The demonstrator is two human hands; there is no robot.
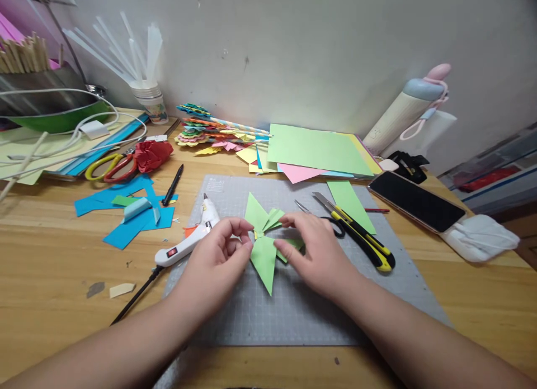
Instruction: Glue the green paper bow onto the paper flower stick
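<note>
A folded light-green paper bow (263, 255) lies on the grey cutting mat (235, 322), with pointed wings toward and away from me and pleated ends on the right. My left hand (224, 249) has its curled fingers and thumb closed at the bow's left middle, beside a small yellow spot. On the other side, my right hand (312, 249) is curved over the pleated ends, thumb and fingers apart; it partly hides them. Left of my left hand rests a white hot glue gun (184, 249). A yellow-black utility knife (356, 232) and partly hidden scissors (338, 227) lie past my right hand.
Blue paper scraps (121, 229), a black pen (173, 185) and red-and-yellow-handled scissors (119, 168) lie left. Green sheets (319, 148) and paper flowers (205, 134) are at the back. A phone (415, 202), a white charger (480, 238) and a bottle (403, 112) are right.
</note>
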